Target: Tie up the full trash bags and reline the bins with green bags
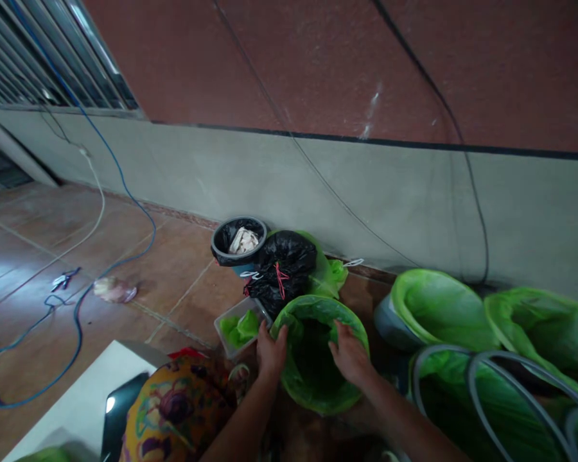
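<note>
A round bin lined with a green plastic bag stands upright in front of me, its mouth facing up and its inside dark. At the left rim, my left hand [271, 351] has its thumb and fingers closed around the edge of the green bin liner [296, 378]. My right hand [350, 354] reaches over the right side of the rim, its fingers bent down onto the liner inside. Close to my left hand sits a clear plastic tub [227, 345] with crumpled green bags [243, 327] in it. The bin's outer wall is hidden.
Behind the bin lie a tied black bag [289, 260] and a small bin [214, 247] with a black liner. More green-lined bins [433, 308] and grey bin rims [476, 378] stand at right. Blue hose [120, 170] crosses the tiles. A patterned cloth [173, 410] is nearby.
</note>
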### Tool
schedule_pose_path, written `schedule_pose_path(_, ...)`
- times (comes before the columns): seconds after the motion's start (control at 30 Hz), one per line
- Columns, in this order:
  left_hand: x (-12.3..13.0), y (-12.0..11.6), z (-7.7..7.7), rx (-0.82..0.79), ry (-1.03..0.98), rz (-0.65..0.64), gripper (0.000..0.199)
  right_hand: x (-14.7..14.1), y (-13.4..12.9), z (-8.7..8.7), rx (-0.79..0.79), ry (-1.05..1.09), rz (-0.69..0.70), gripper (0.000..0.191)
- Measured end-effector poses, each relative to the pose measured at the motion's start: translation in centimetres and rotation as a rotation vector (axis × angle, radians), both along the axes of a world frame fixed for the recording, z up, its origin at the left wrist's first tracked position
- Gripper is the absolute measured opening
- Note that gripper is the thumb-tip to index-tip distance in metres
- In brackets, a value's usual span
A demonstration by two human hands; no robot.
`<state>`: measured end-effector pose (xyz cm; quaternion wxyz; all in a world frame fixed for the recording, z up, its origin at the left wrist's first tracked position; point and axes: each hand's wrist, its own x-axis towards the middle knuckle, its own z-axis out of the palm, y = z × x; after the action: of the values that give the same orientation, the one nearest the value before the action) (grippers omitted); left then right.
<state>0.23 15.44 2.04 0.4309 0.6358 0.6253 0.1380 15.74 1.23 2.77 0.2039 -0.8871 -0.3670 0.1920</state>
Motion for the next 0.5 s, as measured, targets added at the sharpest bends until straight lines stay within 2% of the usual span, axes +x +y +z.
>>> schedule_pose_path(0.1, 1.1, -0.1, 0.6, 0.003, 0.097, -0.151, 0.049, 0.4, 1.6, -3.0, -0.124, 0.156, -0.200, 0.043)
schedule_pose_path(0.17, 1.3, -0.2, 0.7, -0.043, 0.135, -0.213, 0.040, 1.0, 2.1, -4.9, -0.131, 0.230, -0.232, 0.035)
schedule_pose_path(0.27, 1.3, -0.5, 0.7, -0.102, 0.119, -0.215, 0.035, 1.5, 2.3, -6.6, -0.125, 0.276, -0.259, 0.034)
schedule_pose_path(0.37, 0.9, -0.6, 0.7, -0.127, 0.050, -0.189, 0.037, 1.7, 2.1, -6.2, -0.149, 0.278, -0.300, 0.036)
schedule_pose_path(0.43, 0.8, -0.6, 0.7, -0.117, 0.022, -0.173, 0.041, 1.8, 1.8, -4.6, -0.145, 0.230, -0.300, 0.036)
schedule_pose_path(0.5, 0.8, -0.4, 0.8, -0.077, 0.024, -0.158, 0.048, 1.9, 1.1, -2.2, -0.141, 0.123, -0.278, 0.035)
